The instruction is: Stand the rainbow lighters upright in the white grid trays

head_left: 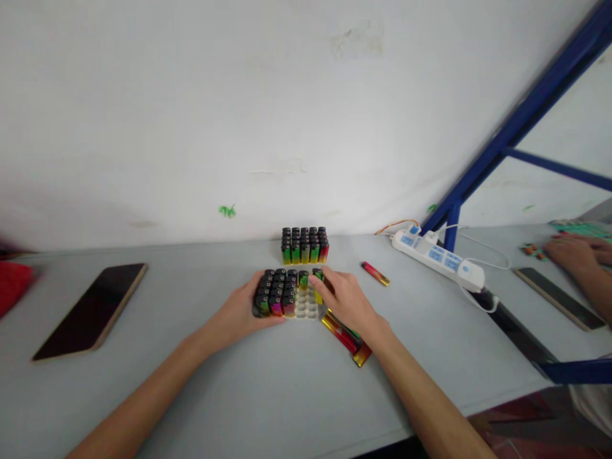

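A pale tray [306, 308] with round slots stands on the grey table, its left part filled with upright black-topped lighters [276, 294]. My left hand [240, 310] is wrapped round the tray's left end. At the tray's back right, my right hand [345, 298] pinches a green and yellow lighter [319, 294], upright at the slots. Several slots in front of it hold nothing. Loose red and gold lighters [340, 331] lie beneath and beside my right hand, partly hidden by it. Behind the tray stands a full block of upright lighters [305, 248].
A single red lighter [375, 273] lies to the right. Farther right are a white power strip [437, 258] with cables and a blue metal frame [478, 167]. A dark phone [93, 310] lies at left. Another person's hands [576, 255] rest beyond the frame.
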A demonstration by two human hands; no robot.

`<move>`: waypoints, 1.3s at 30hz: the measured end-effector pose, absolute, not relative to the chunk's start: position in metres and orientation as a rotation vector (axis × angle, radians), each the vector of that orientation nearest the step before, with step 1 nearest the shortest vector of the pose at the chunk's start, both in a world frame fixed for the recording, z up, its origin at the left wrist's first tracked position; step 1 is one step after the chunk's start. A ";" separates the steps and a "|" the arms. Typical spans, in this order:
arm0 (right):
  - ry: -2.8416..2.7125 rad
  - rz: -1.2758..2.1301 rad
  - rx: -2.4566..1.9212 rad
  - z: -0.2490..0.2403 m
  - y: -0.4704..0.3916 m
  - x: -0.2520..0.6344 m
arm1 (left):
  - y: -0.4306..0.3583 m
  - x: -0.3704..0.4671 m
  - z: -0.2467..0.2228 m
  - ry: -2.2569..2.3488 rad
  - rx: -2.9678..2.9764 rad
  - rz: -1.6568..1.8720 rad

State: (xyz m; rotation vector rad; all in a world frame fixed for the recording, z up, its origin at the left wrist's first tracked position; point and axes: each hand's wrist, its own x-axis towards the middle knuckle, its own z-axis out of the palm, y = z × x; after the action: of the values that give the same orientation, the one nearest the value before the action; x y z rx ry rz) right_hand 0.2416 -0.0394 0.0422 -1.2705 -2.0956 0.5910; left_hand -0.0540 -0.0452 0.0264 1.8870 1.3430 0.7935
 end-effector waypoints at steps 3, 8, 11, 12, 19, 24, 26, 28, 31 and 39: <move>-2.107 0.603 -1.236 0.039 -0.038 0.243 | -0.046 -0.053 0.028 1.343 1.873 0.797; -2.219 0.600 -1.239 0.042 -0.041 0.244 | -0.046 -0.054 0.026 1.335 1.876 0.780; -2.335 0.497 -1.311 0.047 -0.044 0.241 | -0.046 -0.055 0.024 1.333 1.881 0.782; -2.372 0.443 -1.341 0.049 -0.045 0.239 | -0.046 -0.055 0.024 1.332 1.881 0.780; -2.398 0.335 -1.456 0.056 -0.043 0.232 | -0.045 -0.055 0.025 1.350 1.904 0.770; -2.059 0.450 -1.401 0.066 -0.032 0.281 | -0.043 -0.056 0.022 1.344 1.903 0.801; -1.955 0.441 -1.440 0.070 -0.033 0.304 | -0.042 -0.057 0.019 1.348 1.905 0.811; -1.946 0.464 -1.470 0.072 -0.041 0.324 | -0.040 -0.059 0.016 1.339 1.920 0.818; -2.027 0.538 -1.489 0.069 -0.062 0.343 | -0.038 -0.061 0.011 1.309 1.953 0.809; -2.162 0.625 -1.627 0.052 -0.097 0.358 | -0.037 -0.063 0.008 1.333 1.976 0.776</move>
State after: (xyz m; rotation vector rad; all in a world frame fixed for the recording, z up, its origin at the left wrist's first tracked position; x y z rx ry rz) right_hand 0.3581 -0.0972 0.0524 -1.6269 -2.1622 0.6254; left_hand -0.0629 -0.0370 0.0079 1.9756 1.3335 0.7760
